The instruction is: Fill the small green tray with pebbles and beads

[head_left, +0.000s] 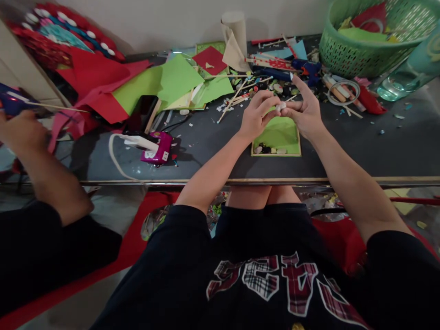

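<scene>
My left hand (258, 113) and my right hand (307, 110) meet above a small green panel (279, 136) with a pale wooden border. Between their fingertips they pinch a small whitish stone (281, 106). The right index finger points up, with a white scrap at its tip. Several dark and pale pebbles (270, 150) lie in a row along the panel's near edge. Part of its far side is hidden by my hands.
Green paper (178, 78), red paper (92, 78), sticks and loose pebbles cover the table's back. A purple power adapter (157, 149) and phone (142, 112) lie left. A green basket (373, 50) and bottle (409, 68) stand right. Another person's hand (25, 133) holds a glue gun.
</scene>
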Demonstrator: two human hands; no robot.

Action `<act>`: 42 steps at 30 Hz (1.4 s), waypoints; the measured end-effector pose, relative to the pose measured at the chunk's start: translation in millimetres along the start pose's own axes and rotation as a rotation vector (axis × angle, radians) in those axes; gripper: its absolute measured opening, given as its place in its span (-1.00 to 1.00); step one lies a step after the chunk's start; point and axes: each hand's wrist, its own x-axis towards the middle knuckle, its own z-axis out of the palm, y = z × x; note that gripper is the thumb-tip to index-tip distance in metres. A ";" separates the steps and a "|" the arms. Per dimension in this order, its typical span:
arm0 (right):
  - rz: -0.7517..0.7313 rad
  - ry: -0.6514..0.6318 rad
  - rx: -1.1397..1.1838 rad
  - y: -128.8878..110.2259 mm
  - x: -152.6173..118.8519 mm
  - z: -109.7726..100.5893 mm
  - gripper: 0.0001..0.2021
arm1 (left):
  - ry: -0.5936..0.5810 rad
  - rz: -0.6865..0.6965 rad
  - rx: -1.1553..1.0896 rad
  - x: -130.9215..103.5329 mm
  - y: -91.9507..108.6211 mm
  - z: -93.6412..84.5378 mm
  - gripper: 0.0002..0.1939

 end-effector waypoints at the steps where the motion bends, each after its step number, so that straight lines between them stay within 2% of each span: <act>1: 0.007 -0.001 0.003 -0.1 -0.4 -0.3 0.24 | 0.029 0.033 -0.007 1.5 1.9 -0.2 -0.55; 4: 0.029 -0.004 0.014 -1.3 -1.8 -1.4 0.21 | 0.088 0.103 -0.019 5.8 8.7 -0.3 -0.60; 8: 0.046 0.009 0.026 -3.5 -3.7 -2.1 0.18 | 0.033 0.083 0.019 9.5 12.5 -1.0 -0.54; 13: 0.040 0.017 0.006 -1.3 -5.4 -3.8 0.13 | 0.008 0.143 -0.043 11.8 9.5 -2.7 -0.58; 18: 0.006 0.005 -0.023 2.4 -3.7 -5.3 0.14 | -0.049 0.002 -0.019 6.9 7.4 1.5 -0.47; 21: -0.018 0.013 -0.022 1.6 -2.5 -5.8 0.17 | -0.040 -0.067 0.016 3.7 5.8 4.2 -0.41; 28: 0.035 -0.009 -0.070 5.8 -0.7 -13.0 0.21 | -0.024 0.027 0.034 5.7 1.5 2.8 -0.49; 33: 0.015 0.004 -0.037 9.7 1.2 -14.3 0.12 | 0.021 0.051 -0.023 5.7 5.0 2.3 -0.44; 35: 0.002 0.038 -0.017 9.1 1.2 -13.8 0.10 | 0.014 0.034 -0.071 5.6 5.8 2.3 -0.40; 39: 0.010 0.067 -0.016 7.1 0.1 -13.5 0.10 | -0.086 -0.076 -0.050 5.5 3.8 2.3 -0.37; 42: 0.019 0.073 -0.044 7.4 0.4 -14.1 0.08 | -0.068 -0.112 -0.079 4.9 5.8 2.5 -0.38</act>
